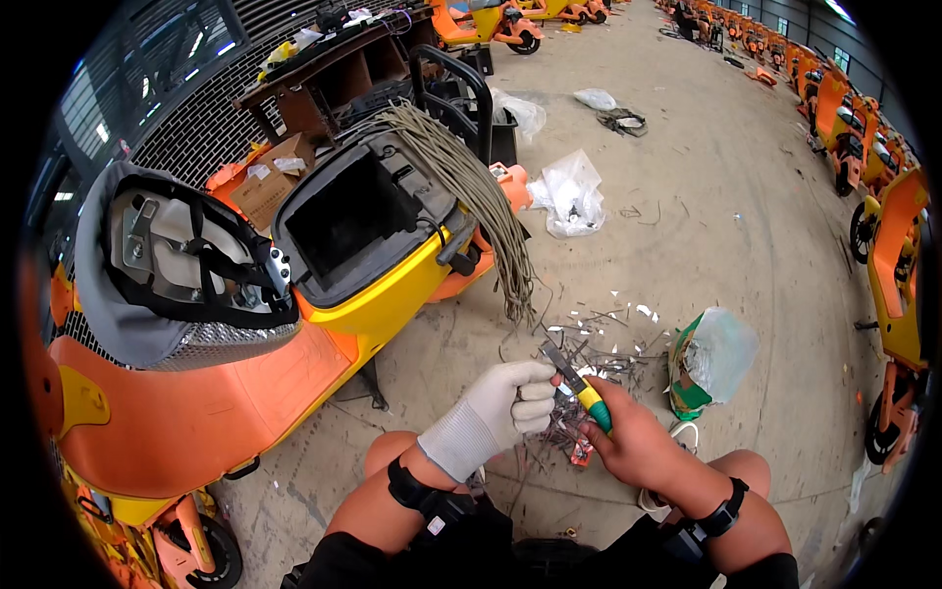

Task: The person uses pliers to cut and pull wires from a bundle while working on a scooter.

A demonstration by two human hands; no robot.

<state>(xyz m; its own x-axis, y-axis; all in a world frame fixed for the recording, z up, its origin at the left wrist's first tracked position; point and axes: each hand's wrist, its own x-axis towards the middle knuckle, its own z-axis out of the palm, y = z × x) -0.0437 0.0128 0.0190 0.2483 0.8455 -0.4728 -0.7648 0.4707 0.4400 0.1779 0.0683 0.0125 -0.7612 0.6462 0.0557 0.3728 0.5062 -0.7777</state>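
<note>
My left hand [491, 410], in a pale knit glove, is closed beside the tool's blade. What its fingers hold, if anything, is too small to tell. My right hand [628, 432] is bare and wraps around a flat-bladed tool [592, 401] with a yellow and green handle. Its dark metal blade points up and left, close to the gloved fingers. Below both hands, cut scraps [628, 365] of dark strips and white bits litter the floor. A thick bundle of grey-brown cables [481, 191] hangs over the scooter just ahead.
An orange and yellow scooter [206, 407] stands at left, its seat [186, 265] flipped up from the storage box [343, 216]. A green and clear plastic bag [716, 358] sits at right. White plastic [572, 194] lies farther off. More scooters [893, 285] line the right side.
</note>
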